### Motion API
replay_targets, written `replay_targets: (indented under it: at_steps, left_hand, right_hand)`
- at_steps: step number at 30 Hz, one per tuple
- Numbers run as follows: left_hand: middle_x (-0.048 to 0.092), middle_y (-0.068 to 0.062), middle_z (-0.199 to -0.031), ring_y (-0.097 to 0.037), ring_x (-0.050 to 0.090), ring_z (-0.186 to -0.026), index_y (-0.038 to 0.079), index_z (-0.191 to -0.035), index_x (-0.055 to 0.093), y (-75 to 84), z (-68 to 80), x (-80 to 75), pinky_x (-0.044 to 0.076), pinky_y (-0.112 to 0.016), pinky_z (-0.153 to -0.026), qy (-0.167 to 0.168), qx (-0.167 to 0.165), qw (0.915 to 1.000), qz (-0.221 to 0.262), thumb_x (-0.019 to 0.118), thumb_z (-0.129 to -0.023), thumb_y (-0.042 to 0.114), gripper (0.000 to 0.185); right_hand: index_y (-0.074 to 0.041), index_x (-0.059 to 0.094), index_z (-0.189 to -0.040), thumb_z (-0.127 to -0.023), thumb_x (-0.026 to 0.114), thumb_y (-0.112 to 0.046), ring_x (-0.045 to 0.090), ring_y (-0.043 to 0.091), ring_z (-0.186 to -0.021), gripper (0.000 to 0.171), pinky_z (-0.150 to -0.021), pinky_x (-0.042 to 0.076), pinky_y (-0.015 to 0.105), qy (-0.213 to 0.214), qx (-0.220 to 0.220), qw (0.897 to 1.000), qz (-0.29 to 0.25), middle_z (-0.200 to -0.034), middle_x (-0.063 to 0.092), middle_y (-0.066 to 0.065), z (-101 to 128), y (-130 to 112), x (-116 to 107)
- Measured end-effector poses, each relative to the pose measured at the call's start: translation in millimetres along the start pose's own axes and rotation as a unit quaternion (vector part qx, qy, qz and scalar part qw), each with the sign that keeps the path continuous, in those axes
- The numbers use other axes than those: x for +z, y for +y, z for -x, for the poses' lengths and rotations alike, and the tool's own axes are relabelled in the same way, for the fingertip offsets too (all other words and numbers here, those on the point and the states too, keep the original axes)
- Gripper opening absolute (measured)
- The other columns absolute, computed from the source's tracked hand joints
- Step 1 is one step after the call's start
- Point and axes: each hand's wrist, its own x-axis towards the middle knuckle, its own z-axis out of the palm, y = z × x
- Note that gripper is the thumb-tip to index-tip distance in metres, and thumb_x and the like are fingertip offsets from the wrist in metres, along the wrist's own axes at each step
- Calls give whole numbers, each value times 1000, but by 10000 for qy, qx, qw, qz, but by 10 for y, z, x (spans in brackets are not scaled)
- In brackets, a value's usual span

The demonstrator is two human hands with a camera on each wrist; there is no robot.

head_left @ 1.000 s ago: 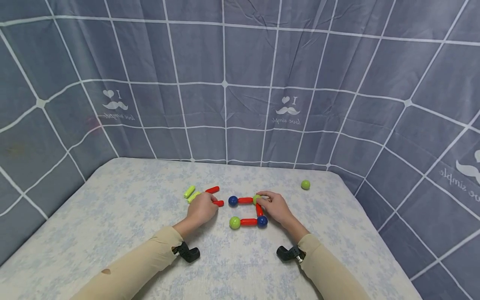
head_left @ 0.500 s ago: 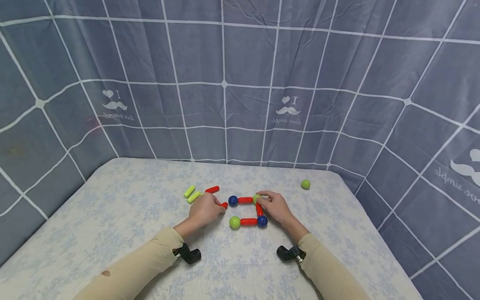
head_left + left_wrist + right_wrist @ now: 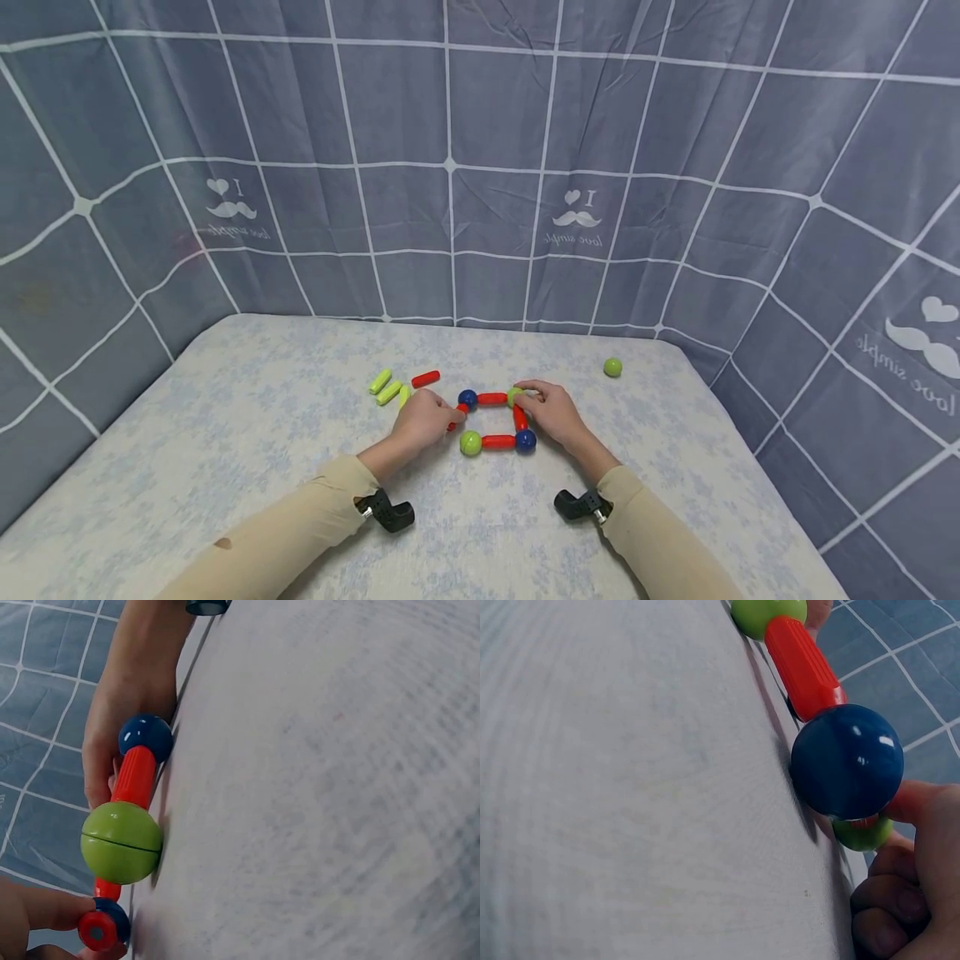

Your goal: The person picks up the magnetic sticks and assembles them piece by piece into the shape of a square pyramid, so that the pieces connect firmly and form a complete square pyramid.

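My left hand [image 3: 424,419] pinches a short red rod [image 3: 97,931], its far end right at the back-left blue ball [image 3: 468,399]. From that ball another red rod [image 3: 492,399] runs to a green ball [image 3: 513,397], which the thumb and fingers of my right hand [image 3: 551,412] hold. A red rod [image 3: 521,418] leads from it toward me to the other blue ball [image 3: 847,761]. The front red rod [image 3: 498,442] joins this one to a larger-looking green ball [image 3: 121,842] at front left. The linked pieces lie on the patterned tablecloth.
Several yellow-green rods [image 3: 389,392] lie beyond my left hand, beside a loose red rod [image 3: 426,379]. A single green ball [image 3: 612,367] rests at the back right of the table [image 3: 300,358]. Grey checked curtain [image 3: 487,208] surrounds the table's back and sides.
My left hand has carried the red rod rightward from the loose rods to the back-left blue ball, uncovering another yellow-green rod. My right hand stays at the green ball.
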Motion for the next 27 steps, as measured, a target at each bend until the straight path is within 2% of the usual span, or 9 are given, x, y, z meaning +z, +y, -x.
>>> replay_targets:
  at_steps: [10, 17, 27]
  left_hand:
    - [48, 4, -51, -11, 38, -46, 9, -59, 68, -24, -48, 40, 29, -25, -44, -5, -139, 9999, 88, 77, -85, 23, 31]
    - [35, 6, -48, -10, 34, -46, 13, -51, 53, 4, -86, 66, 27, -24, -45, -103, -74, 9998, 127, 77, -83, 24, 41]
    - [32, 7, -49, -10, 32, -47, 17, -49, 43, 59, -129, 118, 25, -25, -46, -171, -171, 9996, -129, 76, -86, 30, 52]
  right_hand:
    - [-14, 72, -122, -94, 69, -32, 40, 12, -54, 34, -54, 35, 26, 42, 13, 10000, -79, -57, 42, -4, -2, -1, 6]
    - [-13, 72, -121, -94, 69, -32, 40, 13, -54, 33, -53, 34, 25, 61, 74, 9999, -132, -57, 42, -4, 11, -9, 22]
    - [-14, 72, -119, -94, 70, -35, 40, 14, -55, 33, -54, 34, 26, 46, 104, 9999, -108, -57, 42, -4, -1, 7, 17]
